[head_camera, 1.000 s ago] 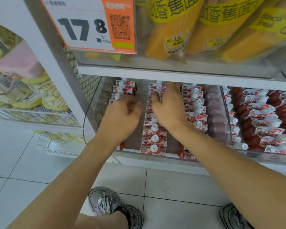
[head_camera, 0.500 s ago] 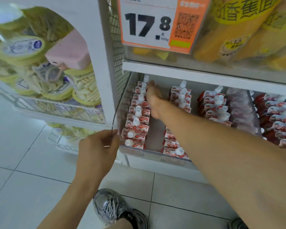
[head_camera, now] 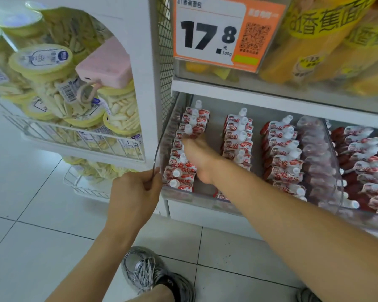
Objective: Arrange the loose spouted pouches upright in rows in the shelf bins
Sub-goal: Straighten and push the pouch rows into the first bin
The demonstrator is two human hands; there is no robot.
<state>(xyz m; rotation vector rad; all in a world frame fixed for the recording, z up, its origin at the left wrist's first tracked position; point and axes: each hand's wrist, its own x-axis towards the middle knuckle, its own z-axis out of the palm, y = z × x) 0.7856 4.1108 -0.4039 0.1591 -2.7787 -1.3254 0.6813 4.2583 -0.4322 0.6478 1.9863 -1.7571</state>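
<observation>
Left hand clamps the clear plastic bin's front corner. Right hand presses the soft red-and-white spouted pouches; finger closure unclear. Likely light, floppy: take by the rigid spout.

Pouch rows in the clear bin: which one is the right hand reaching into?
The leftmost row, against the bin's left wall. The right hand lies along it, fingertips at its pouches; the middle row and right row stand untouched.
</observation>
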